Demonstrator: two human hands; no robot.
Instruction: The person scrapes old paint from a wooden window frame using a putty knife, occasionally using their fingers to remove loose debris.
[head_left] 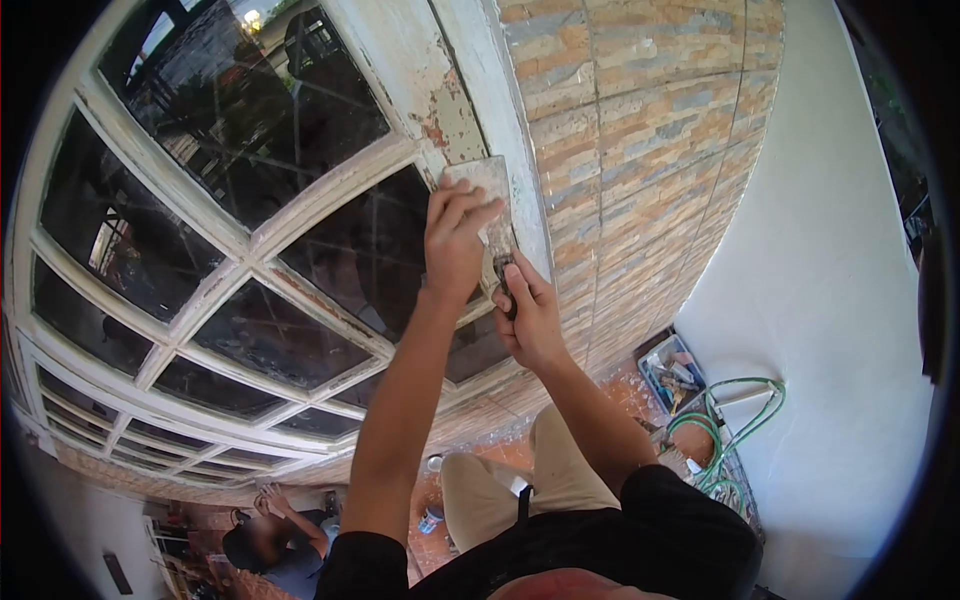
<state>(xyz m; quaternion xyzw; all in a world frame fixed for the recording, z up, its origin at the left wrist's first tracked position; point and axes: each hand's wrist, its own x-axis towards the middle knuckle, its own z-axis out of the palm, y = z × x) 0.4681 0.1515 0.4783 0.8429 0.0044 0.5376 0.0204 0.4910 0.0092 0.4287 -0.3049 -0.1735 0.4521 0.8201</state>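
A broad putty knife lies against the peeling white window frame (445, 110), its paint-smeared blade (488, 172) toward the top and its dark handle (507, 290) below. My right hand (530, 318) is closed around that handle, thumb along it. Higher up, my left hand (460, 225) rests its fingertips on the flat of the blade, fingers somewhat apart and bent. Bare, rust-coloured patches (436, 128) show in the paint just above the blade. Dark glass panes (365, 245) sit left of my hands.
A stone-clad wall (650, 130) borders the frame on the right. Below are a tool box (672, 372) and a coiled green hose (712, 440). Another person (280, 535) works at the lower left, hands raised to the window. A small can (430, 522) stands on the tiled floor.
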